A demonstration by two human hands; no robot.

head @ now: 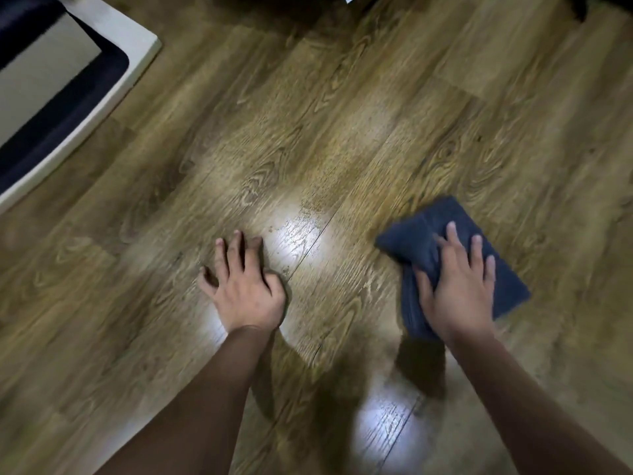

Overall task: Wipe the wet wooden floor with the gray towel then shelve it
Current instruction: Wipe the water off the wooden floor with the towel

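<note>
Fingers (452,240) of right hand (455,289) press towel (416,234) flat on floor (308,132).

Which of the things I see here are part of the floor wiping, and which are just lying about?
Part of the job:
- gray towel, folded, flat on the floor
- right hand, pressing on the towel
- wooden floor, shiny in patches
- left hand, braced on the floor

Just lying about:
- white-edged object with dark trim, top left
- dark shape at the top edge, too dim to identify

Glossy wood floor (308,149) — soft cloth towel (428,234)
</note>
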